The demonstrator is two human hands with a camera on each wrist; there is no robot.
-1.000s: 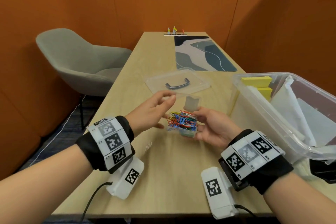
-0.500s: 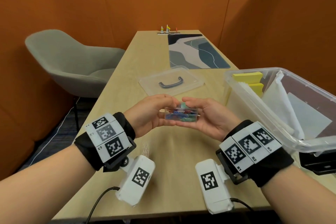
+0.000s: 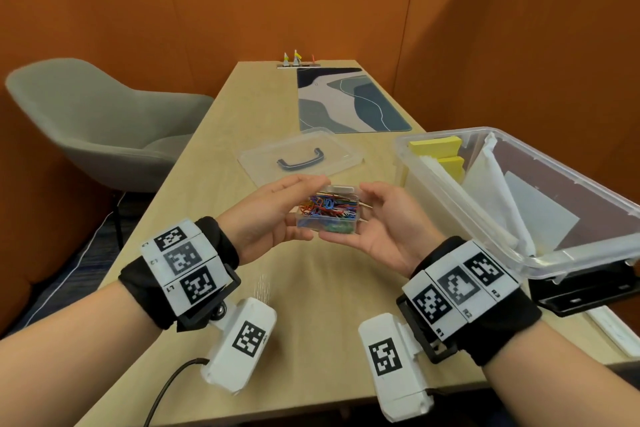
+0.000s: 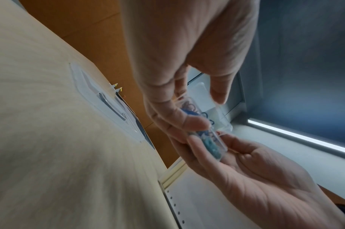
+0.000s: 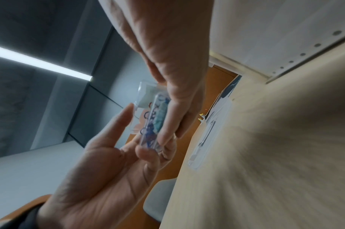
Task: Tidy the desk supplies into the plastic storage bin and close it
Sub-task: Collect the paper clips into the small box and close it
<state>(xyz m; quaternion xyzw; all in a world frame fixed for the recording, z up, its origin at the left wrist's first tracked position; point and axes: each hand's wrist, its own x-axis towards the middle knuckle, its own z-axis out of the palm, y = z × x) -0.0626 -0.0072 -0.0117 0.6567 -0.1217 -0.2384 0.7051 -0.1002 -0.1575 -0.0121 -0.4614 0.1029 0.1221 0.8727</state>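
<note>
A small clear box of coloured paper clips (image 3: 327, 213) hangs above the table between my hands. My left hand (image 3: 294, 204) grips its left end, with fingers curled under it and the thumb above. My right hand (image 3: 367, 215) cups its right end, palm up. In the left wrist view the box (image 4: 208, 139) shows its clear lid flap standing away from it. The right wrist view shows the box (image 5: 155, 122) edge on between the fingers of both hands. The open plastic storage bin (image 3: 450, 198) stands to the right. Its lid (image 3: 332, 152), with a dark handle, lies on the table beyond my hands.
Yellow sticky pads (image 3: 436, 146) and white papers lie in the bin. A black object (image 3: 581, 291) sits under the bin's near corner. A patterned desk mat (image 3: 346, 100) covers the far table. A grey chair (image 3: 104, 125) stands to the left.
One second ago my right hand alone held the box with its lid upright. My left hand then joined it on the box, and the box now tilts toward me so the clips show.
</note>
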